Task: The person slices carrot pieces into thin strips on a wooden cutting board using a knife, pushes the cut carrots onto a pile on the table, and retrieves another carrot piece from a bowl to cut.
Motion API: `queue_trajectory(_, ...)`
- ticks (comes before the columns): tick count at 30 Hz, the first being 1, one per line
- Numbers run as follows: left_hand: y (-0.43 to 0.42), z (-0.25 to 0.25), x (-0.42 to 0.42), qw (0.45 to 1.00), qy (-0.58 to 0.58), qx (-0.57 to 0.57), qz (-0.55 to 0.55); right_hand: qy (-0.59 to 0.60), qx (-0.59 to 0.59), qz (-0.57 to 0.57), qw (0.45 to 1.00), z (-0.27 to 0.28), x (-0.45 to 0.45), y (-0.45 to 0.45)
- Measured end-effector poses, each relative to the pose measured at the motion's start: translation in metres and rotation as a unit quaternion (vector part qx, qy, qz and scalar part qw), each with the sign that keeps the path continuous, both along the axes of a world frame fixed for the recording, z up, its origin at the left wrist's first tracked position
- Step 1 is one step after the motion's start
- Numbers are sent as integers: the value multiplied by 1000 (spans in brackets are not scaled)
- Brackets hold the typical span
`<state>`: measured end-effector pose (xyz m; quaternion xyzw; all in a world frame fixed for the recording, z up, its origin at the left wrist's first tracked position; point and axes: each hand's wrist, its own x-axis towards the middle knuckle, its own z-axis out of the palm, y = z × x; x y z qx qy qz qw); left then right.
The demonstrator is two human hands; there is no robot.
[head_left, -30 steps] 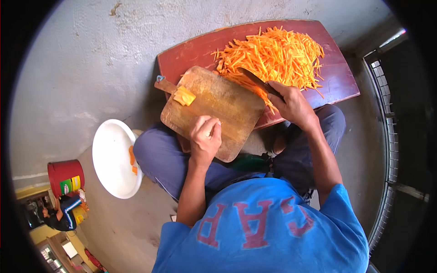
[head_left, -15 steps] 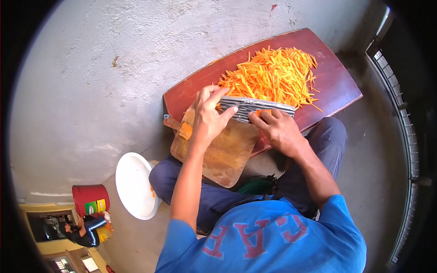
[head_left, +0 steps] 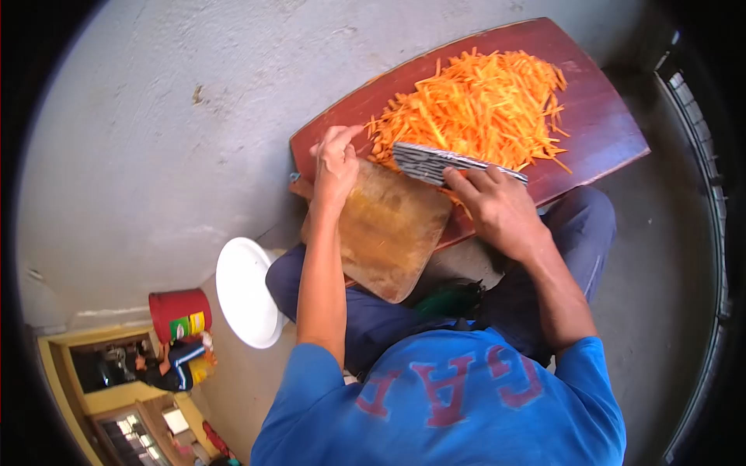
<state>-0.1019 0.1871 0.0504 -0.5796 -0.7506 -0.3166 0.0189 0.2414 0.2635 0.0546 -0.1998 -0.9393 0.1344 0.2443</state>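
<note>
My right hand point(head_left: 501, 210) grips a broad knife point(head_left: 423, 163) with a black-and-white striped blade; its handle is hidden under the fingers. The blade stands between a heap of orange carrot strips point(head_left: 482, 101) and the wooden cutting board point(head_left: 396, 225). Some orange strips show beneath my right hand, beside the board. My left hand point(head_left: 336, 165) is off the knife, over the board's upper left corner, with the index finger stretched toward the heap and the other fingers bent. I see nothing held in it. The board rests partly on a dark red tabletop point(head_left: 598, 116).
Left of my knee is a white basin point(head_left: 245, 291). A red bucket point(head_left: 172, 312) stands farther off, near another person point(head_left: 175, 371) beside a doorway. A rough grey wall point(head_left: 194, 140) runs behind the tabletop, and a metal grille point(head_left: 699, 132) lies at far right.
My left hand has come off the blade and moved left. My right hand and the knife have shifted slightly right in view. The whole view has also shifted.
</note>
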Motion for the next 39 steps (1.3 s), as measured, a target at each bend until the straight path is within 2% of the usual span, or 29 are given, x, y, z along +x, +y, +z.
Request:
queue_trajectory(3,-57,-2,-27,992,18,-112,62,7,-29,11,1000,3,-1,-3)
queue_trajectory(4,-74,-5,-33,988,-5,-130,83,13,-35,15,999,2,-1,-5)
queue_trajectory(7,-113,-7,-40,980,29,-177,84,33,-33,35,998,2,-5,-9)
queue_trajectory(14,-126,-28,-33,978,-79,-169,96,22,-54,64,996,-5,-11,-17)
queue_trajectory(17,-125,-40,-27,987,-37,-130,86,28,-45,81,995,-7,-13,-18)
queue_trajectory(20,-126,-31,-5,979,-96,-153,90,32,-51,97,993,-5,-15,-21)
queue_trajectory(24,-137,-20,42,980,-131,-144,42,27,-63,109,992,-6,-17,-24)
queue_trajectory(27,-144,-19,75,986,-91,-143,9,20,-74,116,990,-7,-18,-26)
queue_trajectory(29,-147,-19,80,986,-109,-130,2,1,-87,116,989,-4,-19,-29)
queue_trajectory(32,-151,-20,78,986,-139,-93,12,17,-125,110,986,7,-21,-36)
queue_trajectory(34,-155,-24,69,984,-159,-83,9,-6,-207,99,973,17,-23,-40)
queue_trajectory(35,-156,-26,63,986,-146,-84,-1,-17,-247,91,965,21,-24,-41)
queue_trajectory(38,-159,-29,43,988,-106,-108,-23,75,-333,91,936,12,-30,-46)
queue_trajectory(39,-159,-30,35,987,-91,-127,-26,68,-334,87,936,10,-30,-46)
